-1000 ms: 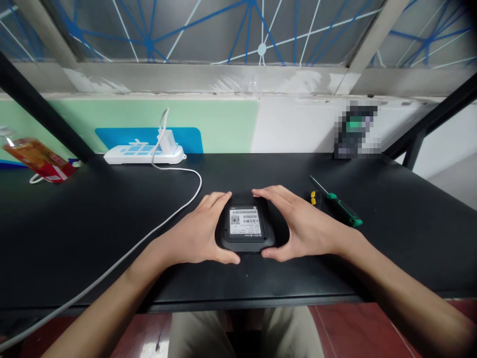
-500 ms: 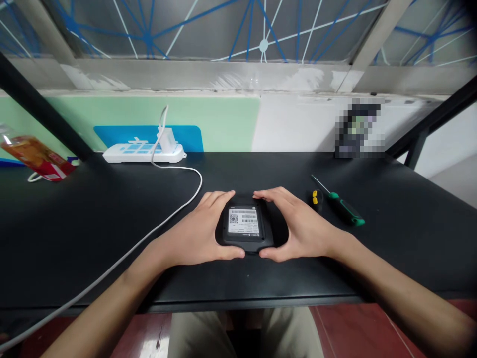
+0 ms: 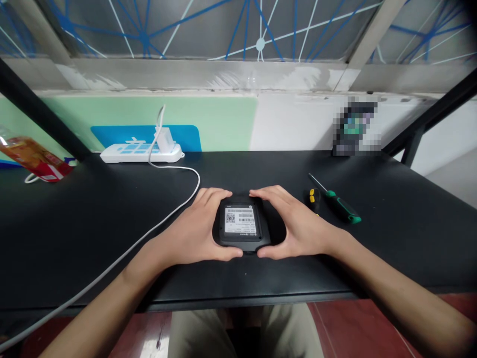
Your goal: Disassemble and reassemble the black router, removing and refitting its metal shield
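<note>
On black counter (image 3: 208, 281): clamping labelled electronic device (image 3: 240, 221) with left hand (image 3: 192, 229) and right hand (image 3: 306, 227); likely handling light, rigid, gripping best edgewise.

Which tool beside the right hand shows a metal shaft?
The green-and-black screwdriver, farther right: its thin shaft is in plain view. The yellow-and-black tool shows none.

Plain khaki-beige fabric trousers (image 3: 292, 330) are being worn over both legs, with soft creases being shown in the matte cloth. The left hand (image 3: 194, 228), the right hand (image 3: 303, 226) and both forearms are being seen bare.
</note>
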`<state>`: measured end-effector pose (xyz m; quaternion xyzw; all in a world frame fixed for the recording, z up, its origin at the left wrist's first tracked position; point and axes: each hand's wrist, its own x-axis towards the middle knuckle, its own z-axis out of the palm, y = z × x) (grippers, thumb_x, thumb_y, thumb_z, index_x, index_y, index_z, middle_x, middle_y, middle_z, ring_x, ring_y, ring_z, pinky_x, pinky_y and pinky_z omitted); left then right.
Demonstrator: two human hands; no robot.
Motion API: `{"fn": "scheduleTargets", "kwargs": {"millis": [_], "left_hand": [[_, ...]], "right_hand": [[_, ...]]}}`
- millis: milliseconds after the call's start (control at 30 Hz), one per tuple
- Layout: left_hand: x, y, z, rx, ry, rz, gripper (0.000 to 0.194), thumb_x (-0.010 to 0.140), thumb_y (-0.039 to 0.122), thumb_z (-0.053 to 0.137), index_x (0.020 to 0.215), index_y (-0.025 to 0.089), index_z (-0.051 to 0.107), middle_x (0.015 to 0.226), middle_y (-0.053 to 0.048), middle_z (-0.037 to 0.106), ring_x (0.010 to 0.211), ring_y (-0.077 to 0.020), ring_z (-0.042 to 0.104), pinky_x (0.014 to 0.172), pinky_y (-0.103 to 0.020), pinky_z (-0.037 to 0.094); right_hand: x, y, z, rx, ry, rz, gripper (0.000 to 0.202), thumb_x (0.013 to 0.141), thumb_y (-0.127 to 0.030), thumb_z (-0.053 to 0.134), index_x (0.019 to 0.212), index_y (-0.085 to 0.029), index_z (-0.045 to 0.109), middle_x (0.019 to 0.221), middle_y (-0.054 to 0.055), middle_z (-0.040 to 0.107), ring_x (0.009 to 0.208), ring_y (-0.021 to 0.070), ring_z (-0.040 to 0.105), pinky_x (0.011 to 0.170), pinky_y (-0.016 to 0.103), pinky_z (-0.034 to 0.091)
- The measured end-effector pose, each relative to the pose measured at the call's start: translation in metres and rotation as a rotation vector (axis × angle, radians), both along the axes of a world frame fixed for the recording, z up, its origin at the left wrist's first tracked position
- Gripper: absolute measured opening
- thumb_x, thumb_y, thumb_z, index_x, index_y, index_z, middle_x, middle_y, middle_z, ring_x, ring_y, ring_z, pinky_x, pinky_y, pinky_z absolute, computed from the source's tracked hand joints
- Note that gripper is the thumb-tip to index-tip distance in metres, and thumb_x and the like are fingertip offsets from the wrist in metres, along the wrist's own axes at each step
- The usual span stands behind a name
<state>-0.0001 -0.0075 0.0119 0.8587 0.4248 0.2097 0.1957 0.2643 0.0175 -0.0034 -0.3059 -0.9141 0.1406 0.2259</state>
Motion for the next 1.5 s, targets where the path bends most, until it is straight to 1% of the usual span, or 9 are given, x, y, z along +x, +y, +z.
{"fn": "scheduleTargets", "kwargs": {"millis": [233,433,533,600,667,867,1067,1267,1500], "left_hand": [[-0.001,0.0,0.001,0.104,-0.003,0.01,0.087,0.064,0.048,0.085,0.132,0.018,0.04,0.132,-0.014,0.051,0.125,-0.0374,0.049,0.107,-0.055,0.044],[0.0,0.002,-0.005,0.159,-0.045,-0.013,0.091,0.067,0.05,0.085,0.136,0.018,0.037,0.137,-0.018,0.05,0.129,-0.038,0.046,0.108,-0.058,0.043],[-0.002,0.002,-0.01,0.127,-0.092,0.011,0.103,0.072,0.056,0.082,0.148,0.019,0.024,0.15,-0.022,0.039,0.14,-0.0405,0.037,0.115,-0.062,0.035],[-0.006,0.003,-0.012,0.065,-0.123,0.053,0.114,0.073,0.062,0.08,0.155,0.02,0.012,0.159,-0.023,0.025,0.146,-0.0423,0.029,0.117,-0.063,0.032],[-0.01,0.004,-0.012,-0.011,-0.104,0.061,0.119,0.073,0.066,0.078,0.157,0.021,0.008,0.162,-0.023,0.021,0.148,-0.0438,0.026,0.117,-0.065,0.03],[-0.01,0.003,-0.007,-0.088,0.112,-0.059,0.124,0.067,0.069,0.08,0.157,0.016,0.014,0.16,-0.024,0.026,0.148,-0.0435,0.026,0.119,-0.063,0.027],[-0.013,0.005,-0.009,-0.073,0.154,-0.062,0.116,0.069,0.059,0.081,0.156,0.014,0.019,0.156,-0.023,0.034,0.146,-0.0432,0.031,0.119,-0.063,0.027],[-0.044,0.0,-0.008,-0.123,0.19,0.038,0.114,0.072,0.06,0.079,0.158,0.018,0.016,0.16,-0.02,0.028,0.148,-0.0435,0.024,0.119,-0.063,0.028],[-0.095,-0.011,-0.001,-0.123,0.296,0.129,0.109,0.072,0.057,0.081,0.157,0.028,0.019,0.151,-0.012,0.039,0.138,-0.0396,0.041,0.114,-0.059,0.039]], "right_hand": [[-0.004,-0.004,0.005,0.0,-0.04,0.007,0.107,0.068,-0.067,0.078,0.153,-0.021,0.031,0.149,0.019,0.044,0.135,0.0366,0.045,0.111,0.055,0.044],[-0.005,-0.001,0.005,0.069,0.019,-0.006,0.111,0.066,-0.066,0.079,0.153,-0.019,0.029,0.139,0.019,0.054,0.125,0.0364,0.051,0.103,0.056,0.049],[0.001,0.003,0.004,0.085,0.104,-0.034,0.112,0.063,-0.06,0.083,0.153,-0.021,0.029,0.138,0.017,0.055,0.123,0.0349,0.053,0.102,0.055,0.049],[0.007,0.006,0.003,0.078,0.146,-0.064,0.112,0.063,-0.057,0.085,0.153,-0.022,0.029,0.14,0.016,0.054,0.125,0.0344,0.052,0.104,0.055,0.048],[0.013,0.011,0.002,0.075,0.168,-0.1,0.113,0.063,-0.055,0.086,0.153,-0.022,0.028,0.14,0.017,0.054,0.126,0.0341,0.053,0.107,0.055,0.047],[0.029,0.026,-0.001,0.091,0.161,-0.173,0.113,0.063,-0.056,0.086,0.153,-0.021,0.029,0.138,0.019,0.055,0.125,0.0352,0.055,0.107,0.059,0.046],[0.034,0.034,-0.005,0.059,0.166,-0.205,0.111,0.064,-0.055,0.086,0.153,-0.019,0.029,0.14,0.019,0.055,0.127,0.0354,0.056,0.11,0.058,0.045],[0.034,0.034,-0.005,0.03,0.169,-0.187,0.11,0.064,-0.054,0.086,0.152,-0.021,0.029,0.142,0.018,0.054,0.129,0.0347,0.055,0.112,0.059,0.044],[0.027,0.032,-0.007,0.012,0.16,-0.155,0.109,0.063,-0.055,0.086,0.151,-0.023,0.031,0.142,0.016,0.055,0.131,0.0344,0.053,0.111,0.057,0.046]]}}
